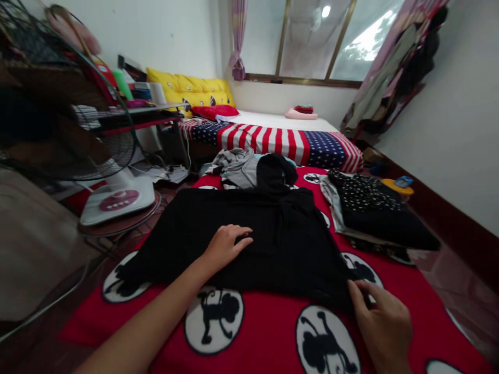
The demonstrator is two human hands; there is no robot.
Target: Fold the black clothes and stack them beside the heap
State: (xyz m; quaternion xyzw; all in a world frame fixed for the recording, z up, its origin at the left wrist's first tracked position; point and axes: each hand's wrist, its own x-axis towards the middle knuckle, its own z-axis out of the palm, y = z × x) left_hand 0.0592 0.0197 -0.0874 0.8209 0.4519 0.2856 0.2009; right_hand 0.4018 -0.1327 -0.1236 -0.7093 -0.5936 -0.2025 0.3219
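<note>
A black hooded garment [249,234], which looks like a hoodie, lies spread across a red cloth with monkey prints. Its hood [275,171] points toward the far side, and one sleeve stretches to the left. My left hand [226,244] rests over its middle, palm down, with thumb and fingers apart and nothing held. At the near right corner of the hoodie, my right hand [380,319] pinches the dark fabric between thumb and fingers.
Beyond the hood lies a heap of grey clothes [237,166]. A stack of folded clothes [374,208] sits on the right, with a yellow round item [397,187] behind it. On the left, a fan [119,200] stands on a stool. A bed [265,143] spans the back.
</note>
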